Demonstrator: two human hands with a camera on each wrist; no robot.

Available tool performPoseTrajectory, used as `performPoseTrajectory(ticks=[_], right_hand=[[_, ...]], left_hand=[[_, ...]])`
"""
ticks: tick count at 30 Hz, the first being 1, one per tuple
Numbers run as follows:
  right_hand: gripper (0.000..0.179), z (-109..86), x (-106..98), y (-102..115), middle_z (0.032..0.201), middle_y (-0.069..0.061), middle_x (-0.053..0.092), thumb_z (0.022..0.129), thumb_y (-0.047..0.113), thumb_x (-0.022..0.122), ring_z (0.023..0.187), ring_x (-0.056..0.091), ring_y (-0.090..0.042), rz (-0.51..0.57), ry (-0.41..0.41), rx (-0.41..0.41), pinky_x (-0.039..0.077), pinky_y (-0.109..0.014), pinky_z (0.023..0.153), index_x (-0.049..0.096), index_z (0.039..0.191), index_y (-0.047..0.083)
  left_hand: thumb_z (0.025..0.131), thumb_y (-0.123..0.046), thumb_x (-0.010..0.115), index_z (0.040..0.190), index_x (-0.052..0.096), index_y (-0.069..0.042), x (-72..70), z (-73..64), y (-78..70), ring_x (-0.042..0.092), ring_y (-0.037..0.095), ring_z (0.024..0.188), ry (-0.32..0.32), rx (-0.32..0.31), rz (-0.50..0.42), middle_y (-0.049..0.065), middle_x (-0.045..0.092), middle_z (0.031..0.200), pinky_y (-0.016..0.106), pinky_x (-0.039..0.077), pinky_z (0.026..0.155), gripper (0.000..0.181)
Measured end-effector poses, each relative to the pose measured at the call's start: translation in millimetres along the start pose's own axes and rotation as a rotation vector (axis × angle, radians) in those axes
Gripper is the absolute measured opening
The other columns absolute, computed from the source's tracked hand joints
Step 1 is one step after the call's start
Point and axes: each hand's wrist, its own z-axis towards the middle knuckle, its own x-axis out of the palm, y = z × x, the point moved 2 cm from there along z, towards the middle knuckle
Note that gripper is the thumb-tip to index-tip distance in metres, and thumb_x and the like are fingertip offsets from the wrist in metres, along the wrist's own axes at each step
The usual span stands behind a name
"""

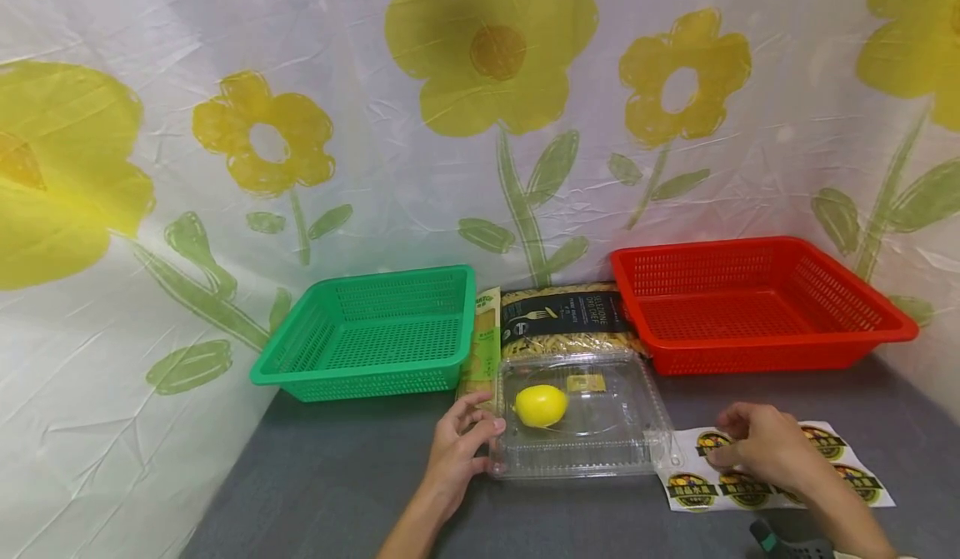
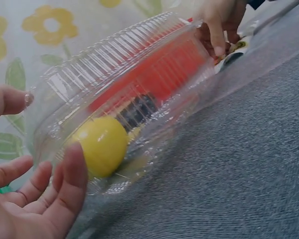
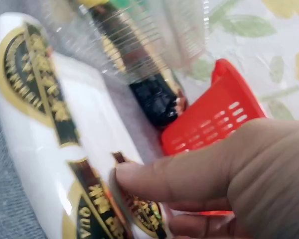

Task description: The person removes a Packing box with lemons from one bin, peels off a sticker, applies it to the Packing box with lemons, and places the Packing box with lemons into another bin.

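1. The left hand (image 1: 460, 442) is touching the clear box (image 1: 581, 461) at its left side, fingers loosely spread.
2. The right hand (image 1: 768, 451), well apart, is pinching a label (image 3: 147, 214) on the white sheet (image 3: 87, 89); blur is hiding whether it is lifting.
3. A lemon (image 1: 541, 406) is lying in the box, mid-table (image 1: 337, 476).
4. Behind, a pasta bag (image 1: 562, 345) is lying between the green basket (image 1: 382, 381), back left corner, and red basket (image 1: 765, 356), back right.

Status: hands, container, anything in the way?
Left hand at left edge of clear container. Right hand at sticker sheet, grip unclear. Lemon inside container. Red basket behind, seemingly not blocking.
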Motion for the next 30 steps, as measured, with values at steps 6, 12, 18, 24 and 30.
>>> performPoseTrajectory(ticks=[6, 12, 18, 24, 30], right_hand=[[0.045, 2.2, 4.0, -1.0, 0.091, -0.006, 0.07, 0.064, 0.028, 0.093, 0.087, 0.065, -0.027, -0.086, -0.021, -0.019, 0.053, -0.046, 0.074, 0.072, 0.096, 0.004], [0.043, 1.0, 7.1, -1.1, 0.086, -0.004, 0.068, 0.064, 0.027, 0.092, 0.081, 0.061, -0.022, -0.089, -0.03, -0.035, 0.049, -0.04, 0.069, 0.07, 0.093, 0.005], [0.045, 0.7, 6.6, -0.7, 0.084, -0.002, 0.063, 0.063, 0.025, 0.092, 0.077, 0.056, -0.019, -0.07, -0.036, -0.017, 0.043, -0.036, 0.067, 0.065, 0.094, 0.007], [0.042, 0.1, 7.6, -1.4, 0.08, -0.002, 0.063, 0.069, 0.021, 0.089, 0.073, 0.055, -0.017, 0.026, -0.028, -0.008, 0.042, -0.033, 0.064, 0.066, 0.1, 0.005], [0.023, -4.8, 10.0, -5.7, 0.071, -0.003, 0.054, 0.086, 0.014, 0.077, 0.06, 0.048, -0.016, 0.22, 0.022, 0.011, 0.041, -0.029, 0.053, 0.069, 0.105, 0.003]], left_hand=[[0.09, -0.013, 0.07, 0.143, 0.052, -0.004, 1.1, -0.3, 2.8, 0.054, 0.012, 0.073, -0.004, 0.011, -0.006, 0.007, 0.055, 0.102, 0.033, 0.06, 0.056, 0.056], [0.091, -0.012, 0.066, 0.146, 0.05, -0.003, 1.2, -1.2, 5.0, 0.056, 0.01, 0.066, 0.016, 0.025, -0.022, 0.005, 0.056, 0.098, 0.031, 0.058, 0.053, 0.058], [0.092, -0.012, 0.065, 0.147, 0.049, -0.002, 2.6, -0.8, 5.8, 0.057, 0.01, 0.062, 0.027, 0.035, -0.034, 0.003, 0.058, 0.095, 0.028, 0.056, 0.049, 0.059], [0.091, -0.011, 0.067, 0.147, 0.049, -0.002, 3.5, -0.5, 6.9, 0.056, 0.01, 0.059, 0.027, 0.045, -0.046, 0.003, 0.056, 0.093, 0.027, 0.055, 0.047, 0.059], [0.091, -0.01, 0.068, 0.147, 0.049, 0.0, 3.3, -1.4, 8.0, 0.056, 0.01, 0.06, 0.029, 0.047, -0.069, 0.002, 0.056, 0.092, 0.026, 0.055, 0.047, 0.06]])
